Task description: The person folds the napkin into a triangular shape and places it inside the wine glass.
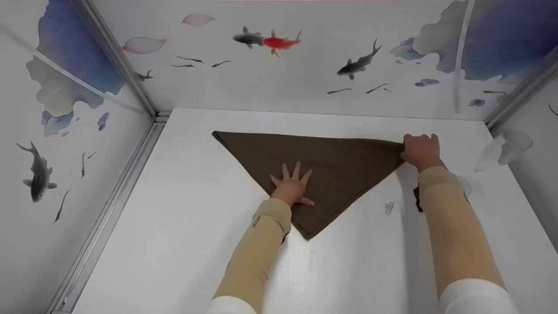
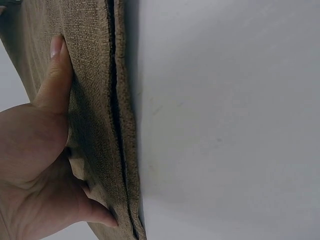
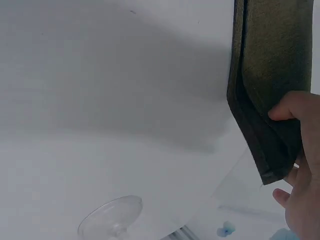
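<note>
A brown cloth napkin (image 1: 335, 170), folded in a triangle, lies on the white table (image 1: 183, 244) with one point toward me. Near its left slanting edge, my left hand (image 1: 290, 188) presses down on it with the fingers spread. In the left wrist view, the thumb and fingers of that hand (image 2: 37, 165) lie along the woven cloth (image 2: 92, 100), close to its layered edge. My right hand (image 1: 422, 150) pinches the napkin's right corner. The right wrist view has that hand (image 3: 305, 145) with its thumb on top of the cloth (image 3: 277, 55), the corner slightly lifted.
A clear stemmed glass (image 1: 503, 148) stands at the right, beyond my right forearm; its round foot (image 3: 112, 217) shows in the right wrist view. White panels (image 1: 279, 83) printed with fish and petals enclose the table, with metal rails (image 1: 126, 174) at the corners.
</note>
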`<control>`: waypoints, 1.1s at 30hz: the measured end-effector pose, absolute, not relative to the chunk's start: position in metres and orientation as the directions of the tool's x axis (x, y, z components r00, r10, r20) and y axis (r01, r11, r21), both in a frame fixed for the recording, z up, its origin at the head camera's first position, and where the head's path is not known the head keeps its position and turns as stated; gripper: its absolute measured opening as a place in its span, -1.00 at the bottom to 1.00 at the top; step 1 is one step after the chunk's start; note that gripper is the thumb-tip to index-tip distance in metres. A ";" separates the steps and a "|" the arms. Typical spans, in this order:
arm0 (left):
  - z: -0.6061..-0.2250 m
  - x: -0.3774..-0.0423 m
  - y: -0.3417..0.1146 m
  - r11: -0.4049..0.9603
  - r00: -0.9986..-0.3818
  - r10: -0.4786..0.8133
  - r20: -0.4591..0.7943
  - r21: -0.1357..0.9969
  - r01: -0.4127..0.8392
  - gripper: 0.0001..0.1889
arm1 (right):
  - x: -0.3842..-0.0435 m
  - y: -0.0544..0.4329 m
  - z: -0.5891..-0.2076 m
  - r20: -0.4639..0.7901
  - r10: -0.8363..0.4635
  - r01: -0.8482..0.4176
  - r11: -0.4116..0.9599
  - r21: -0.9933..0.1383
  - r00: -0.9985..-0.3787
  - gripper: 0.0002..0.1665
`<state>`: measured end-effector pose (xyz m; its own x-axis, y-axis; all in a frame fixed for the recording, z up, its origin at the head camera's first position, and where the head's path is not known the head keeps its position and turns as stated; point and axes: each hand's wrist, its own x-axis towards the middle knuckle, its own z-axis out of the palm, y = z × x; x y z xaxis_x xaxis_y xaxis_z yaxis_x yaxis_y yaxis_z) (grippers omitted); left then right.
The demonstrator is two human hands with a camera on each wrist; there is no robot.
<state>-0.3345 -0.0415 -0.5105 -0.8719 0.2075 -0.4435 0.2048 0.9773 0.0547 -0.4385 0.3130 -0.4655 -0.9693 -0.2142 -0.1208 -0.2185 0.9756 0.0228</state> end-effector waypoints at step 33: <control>-0.505 -0.318 -0.050 0.941 -0.860 0.334 -0.385 0.195 0.278 -0.03 | -0.357 0.253 -0.506 -0.068 -0.407 -0.403 0.913 -0.065 -0.911 -0.71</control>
